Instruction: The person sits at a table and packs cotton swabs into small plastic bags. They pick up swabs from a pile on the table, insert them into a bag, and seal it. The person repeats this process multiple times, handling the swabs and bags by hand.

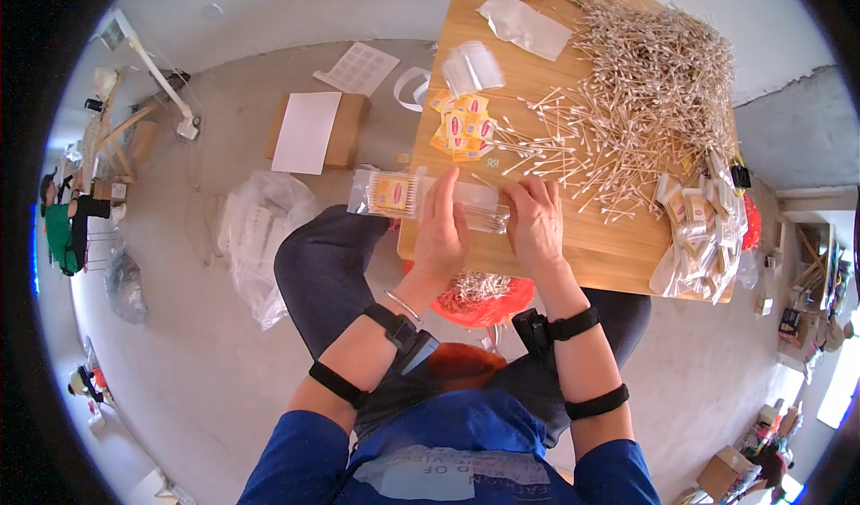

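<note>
My left hand [442, 227] and my right hand [534, 221] both grip a long clear plastic packet [408, 194] holding cotton swabs and a yellow label card, at the near edge of the wooden table [618, 258]. The packet's closed end sticks out to the left past the table edge. A large heap of loose wooden cotton swabs [649, 79] spreads over the table's far right. Yellow label cards [462, 127] lie in a small pile just beyond my left hand.
Filled packets [703, 227] are stacked at the table's right edge. Empty clear bags [472, 66] lie near the cards. A red bag with swabs [479, 294] sits on my lap. A cardboard box [315, 130] and a crumpled plastic bag [255, 236] are on the floor to the left.
</note>
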The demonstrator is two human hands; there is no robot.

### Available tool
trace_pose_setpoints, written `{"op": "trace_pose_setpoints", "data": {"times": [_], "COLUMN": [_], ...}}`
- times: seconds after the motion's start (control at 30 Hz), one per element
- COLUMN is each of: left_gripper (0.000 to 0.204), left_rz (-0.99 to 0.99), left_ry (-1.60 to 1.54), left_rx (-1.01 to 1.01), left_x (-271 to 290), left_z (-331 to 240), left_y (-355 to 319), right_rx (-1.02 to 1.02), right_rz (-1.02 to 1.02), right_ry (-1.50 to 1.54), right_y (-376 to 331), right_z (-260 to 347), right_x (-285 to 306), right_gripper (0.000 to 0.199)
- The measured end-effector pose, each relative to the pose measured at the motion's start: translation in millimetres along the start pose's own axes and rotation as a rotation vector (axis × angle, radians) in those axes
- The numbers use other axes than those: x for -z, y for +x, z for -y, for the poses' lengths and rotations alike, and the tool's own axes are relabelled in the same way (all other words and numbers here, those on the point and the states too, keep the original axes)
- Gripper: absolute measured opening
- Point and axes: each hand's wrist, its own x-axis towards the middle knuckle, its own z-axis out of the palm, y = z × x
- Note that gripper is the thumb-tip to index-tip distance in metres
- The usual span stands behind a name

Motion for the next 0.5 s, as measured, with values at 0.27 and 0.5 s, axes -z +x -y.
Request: {"op": "trace_pose_setpoints", "data": {"times": [0.27,0.5], "left_gripper": [0.054,0.05], "left_rz": [0.0,0.063], "left_ry": [-0.054,-0.148], "left_rx": [0.006,-0.027], "left_x": [4,8], "left_z": [-1,1], "left_y": [0,2], "right_rx": [-0.083,-0.331], "right_rz": [-0.079,-0.172], "right_ry": [0.212,0.711], "right_y": [-18,-31], "right_z": [4,25], "right_x": [0,-23], "right_gripper": [0.028,0.032]}}
